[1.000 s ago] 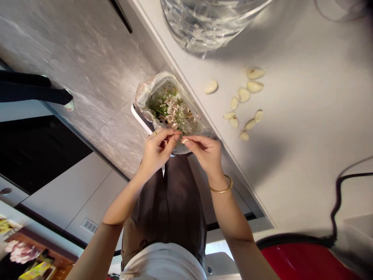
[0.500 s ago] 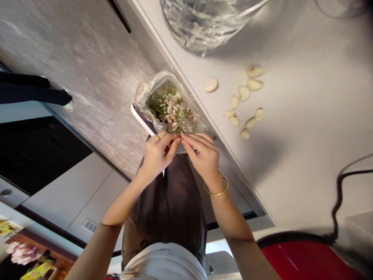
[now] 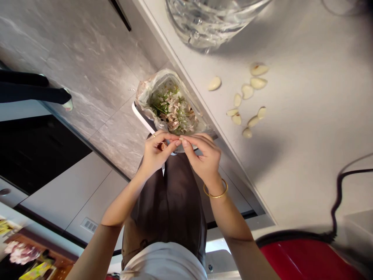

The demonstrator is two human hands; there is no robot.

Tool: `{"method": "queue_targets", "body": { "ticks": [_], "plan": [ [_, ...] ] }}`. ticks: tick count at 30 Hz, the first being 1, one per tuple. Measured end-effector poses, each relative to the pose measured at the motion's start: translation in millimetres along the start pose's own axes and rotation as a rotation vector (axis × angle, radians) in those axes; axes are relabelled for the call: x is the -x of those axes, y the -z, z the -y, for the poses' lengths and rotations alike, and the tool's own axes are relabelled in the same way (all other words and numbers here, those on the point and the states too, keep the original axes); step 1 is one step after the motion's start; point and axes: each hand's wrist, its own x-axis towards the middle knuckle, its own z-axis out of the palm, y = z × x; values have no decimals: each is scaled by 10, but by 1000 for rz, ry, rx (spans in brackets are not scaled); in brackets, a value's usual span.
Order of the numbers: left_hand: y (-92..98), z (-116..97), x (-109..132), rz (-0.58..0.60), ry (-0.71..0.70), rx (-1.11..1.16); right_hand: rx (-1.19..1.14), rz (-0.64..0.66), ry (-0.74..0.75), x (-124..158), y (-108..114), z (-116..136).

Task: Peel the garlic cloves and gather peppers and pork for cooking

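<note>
Head view: the left hand [image 3: 157, 151] and the right hand [image 3: 206, 156] meet at their fingertips in front of the person's body, over the near edge of a bin lined with a plastic bag [image 3: 142, 95]. The right thumb and forefinger pinch narrowly on a small pale garlic clove [image 3: 181, 139], mostly hidden by the fingers; the left thumb and forefinger are also drawn close together at the same spot, but I cannot tell whether they grip it. The left hand wears a ring [image 3: 154, 135], and a gold bangle [image 3: 215, 196] circles the right wrist. Inside the bin lie papery garlic skins [image 3: 175, 104] and green stems [image 3: 159, 105]. Right of it, on the pale countertop [image 3: 297, 116], lie 10 peeled garlic cloves [image 3: 247, 91]: 1 sits apart near the edge, and 9 lie in a loose group. A clear glass bowl [image 3: 206, 27] stands beyond them, partly out of frame. At lower right are a red appliance [image 3: 300, 258] and a black cord [image 3: 337, 198]. At far left, another person's dark-trousered legs [image 3: 32, 92] reach onto the grey tiled floor [image 3: 87, 74].
</note>
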Motion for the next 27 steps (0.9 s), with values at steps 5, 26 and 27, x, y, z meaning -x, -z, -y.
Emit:
{"method": "queue_targets", "body": {
  "ticks": [5,26,27],
  "plan": [
    [85,-52,20,43,-59,-230,292,120,170,-37,57,-5],
    [157,-117,-49,225,269,107,-61,143,-47,-26,146,-44],
    [149,-100,-51,211,315,161,-59,121,-61,-22,139,-37]
  ]
}}
